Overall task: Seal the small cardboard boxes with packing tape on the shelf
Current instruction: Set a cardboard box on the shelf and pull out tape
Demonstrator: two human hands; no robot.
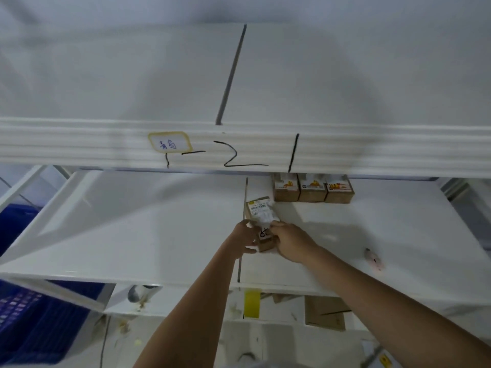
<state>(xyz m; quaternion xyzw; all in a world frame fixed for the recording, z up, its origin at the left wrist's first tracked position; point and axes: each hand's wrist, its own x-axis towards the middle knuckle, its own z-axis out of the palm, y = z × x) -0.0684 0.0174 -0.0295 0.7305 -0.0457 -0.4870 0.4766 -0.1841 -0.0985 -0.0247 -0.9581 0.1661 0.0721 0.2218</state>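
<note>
A small brown cardboard box (266, 241) rests on the white shelf (148, 224) near its middle seam. My left hand (245, 236) grips its left side and my right hand (288, 240) grips its right side, fingers curled at the top edge. Just behind it stands another small box with a white barcode label (261, 208). Three more small boxes (313, 191) with orange print sit in a row at the back, partly hidden under the upper shelf beam. A pinkish small object (373, 258), possibly a tape cutter, lies on the shelf to the right.
The upper shelf beam (239, 148) with a handwritten label and black marker strokes crosses the view above. A blue plastic crate (32, 314) stands lower left. Below the shelf are a yellow tag (252, 304), flat cardboard (325, 312) and debris.
</note>
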